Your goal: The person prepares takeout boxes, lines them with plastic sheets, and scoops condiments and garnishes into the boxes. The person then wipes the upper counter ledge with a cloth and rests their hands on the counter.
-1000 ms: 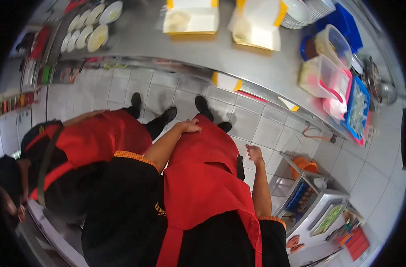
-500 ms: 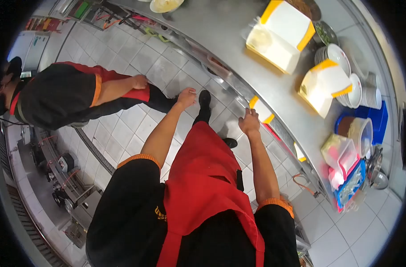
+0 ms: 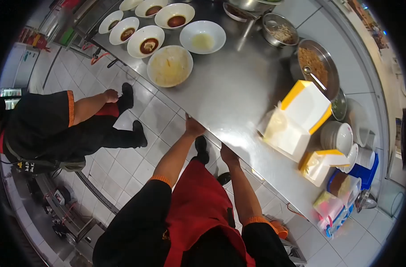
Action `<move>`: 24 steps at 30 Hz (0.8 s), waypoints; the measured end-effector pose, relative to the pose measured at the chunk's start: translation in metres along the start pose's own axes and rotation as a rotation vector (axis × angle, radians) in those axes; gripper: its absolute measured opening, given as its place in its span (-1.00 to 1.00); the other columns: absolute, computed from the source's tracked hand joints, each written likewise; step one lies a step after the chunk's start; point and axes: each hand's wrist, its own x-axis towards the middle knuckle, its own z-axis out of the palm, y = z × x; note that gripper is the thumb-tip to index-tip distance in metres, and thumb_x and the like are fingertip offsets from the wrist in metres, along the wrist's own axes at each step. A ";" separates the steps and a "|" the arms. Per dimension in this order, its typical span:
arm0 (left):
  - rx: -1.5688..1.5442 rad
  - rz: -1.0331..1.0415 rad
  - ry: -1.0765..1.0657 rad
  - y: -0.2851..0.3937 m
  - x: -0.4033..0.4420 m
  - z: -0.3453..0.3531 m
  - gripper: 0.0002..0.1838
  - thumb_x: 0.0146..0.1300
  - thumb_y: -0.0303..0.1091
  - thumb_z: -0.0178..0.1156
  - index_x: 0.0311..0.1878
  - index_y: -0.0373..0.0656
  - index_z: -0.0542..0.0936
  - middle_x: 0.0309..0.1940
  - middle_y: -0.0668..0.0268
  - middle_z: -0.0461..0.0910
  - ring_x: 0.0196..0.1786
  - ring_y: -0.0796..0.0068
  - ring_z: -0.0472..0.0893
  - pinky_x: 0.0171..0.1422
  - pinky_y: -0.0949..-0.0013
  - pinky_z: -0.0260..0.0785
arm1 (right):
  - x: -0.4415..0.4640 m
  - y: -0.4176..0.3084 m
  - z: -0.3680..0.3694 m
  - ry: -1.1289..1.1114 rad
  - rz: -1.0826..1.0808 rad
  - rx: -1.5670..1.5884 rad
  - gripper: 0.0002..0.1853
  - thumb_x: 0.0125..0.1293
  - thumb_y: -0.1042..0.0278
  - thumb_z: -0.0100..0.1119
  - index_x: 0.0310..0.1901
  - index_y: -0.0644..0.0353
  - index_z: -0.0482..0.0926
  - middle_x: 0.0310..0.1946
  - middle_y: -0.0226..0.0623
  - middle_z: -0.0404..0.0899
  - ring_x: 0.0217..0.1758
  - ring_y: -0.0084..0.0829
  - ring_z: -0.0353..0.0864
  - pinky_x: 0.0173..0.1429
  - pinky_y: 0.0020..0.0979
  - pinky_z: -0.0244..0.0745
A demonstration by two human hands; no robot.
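Note:
My left hand (image 3: 195,127) is at the front edge of the steel table (image 3: 225,93), its fingers partly hidden at the rim. Further right, my right hand (image 3: 229,155) also meets the table edge, and its fingers are hidden below it. Nothing can be seen held in either hand. The bowl nearest my left hand is a white one with yellowish contents (image 3: 170,66). To the right of my hands an open yellow and white box (image 3: 296,120) lies on the table, with a smaller one (image 3: 321,165) beside it.
Several white bowls with dark sauce (image 3: 149,45) stand at the table's left. A metal bowl of brown food with a spoon (image 3: 313,66), stacked white bowls (image 3: 336,137) and plastic tubs (image 3: 345,187) line the far right. A co-worker (image 3: 47,115) walks on the floor at left.
Both my hands have come to the table's front edge. The view has shifted, so the sauce bowls now show. The co-worker now appears further left, apart from my arm.

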 end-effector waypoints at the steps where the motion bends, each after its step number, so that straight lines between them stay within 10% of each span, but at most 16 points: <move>1: -0.378 0.002 -0.072 -0.006 -0.001 0.002 -0.37 0.21 0.04 -0.03 0.33 0.01 0.28 0.31 0.26 0.31 0.39 0.20 0.20 0.47 0.02 -0.11 | 0.007 -0.010 -0.010 -0.010 0.005 0.009 -0.55 0.28 0.18 -0.04 0.09 0.31 0.44 0.15 0.11 0.40 0.27 0.05 0.33 0.37 -0.08 0.16; 2: -0.755 -0.001 -0.140 -0.010 -0.003 0.005 -0.38 0.22 0.06 -0.06 0.32 0.01 0.30 0.28 0.26 0.35 0.38 0.21 0.21 0.47 0.06 -0.10 | 0.011 -0.018 -0.023 -0.093 0.056 0.068 -0.60 0.24 0.25 -0.03 0.06 0.29 0.47 0.04 0.08 0.48 0.17 0.03 0.42 0.29 -0.08 0.26; 3: -0.103 0.042 -0.214 0.007 -0.003 -0.011 -0.45 0.22 0.01 -0.04 0.23 -0.03 0.38 0.23 0.25 0.39 0.34 0.22 0.26 0.42 0.15 0.04 | 0.019 -0.029 -0.034 -0.173 0.103 0.127 -0.63 0.21 0.31 -0.02 0.02 0.27 0.49 -0.06 0.05 0.55 0.06 0.02 0.51 0.21 -0.08 0.36; 11: 0.583 0.117 -0.239 0.040 0.004 -0.057 -0.60 0.04 -0.07 0.14 -0.13 -0.12 0.60 -0.09 0.15 0.58 0.08 0.12 0.50 0.21 0.11 0.28 | 0.053 -0.033 -0.028 -0.238 0.203 0.074 -0.66 0.19 0.35 -0.02 0.00 0.23 0.52 -0.15 0.02 0.58 -0.03 -0.01 0.56 0.13 -0.08 0.41; 24: 0.063 0.130 -0.029 -0.049 0.030 0.020 -0.53 0.11 -0.12 0.12 0.06 -0.14 0.53 0.09 0.13 0.49 0.23 0.11 0.39 0.34 0.09 0.16 | -0.034 0.038 0.029 -0.099 0.129 -0.112 -0.66 0.16 0.45 -0.03 -0.01 0.16 0.54 -0.31 -0.04 0.63 -0.23 -0.06 0.63 -0.05 -0.07 0.51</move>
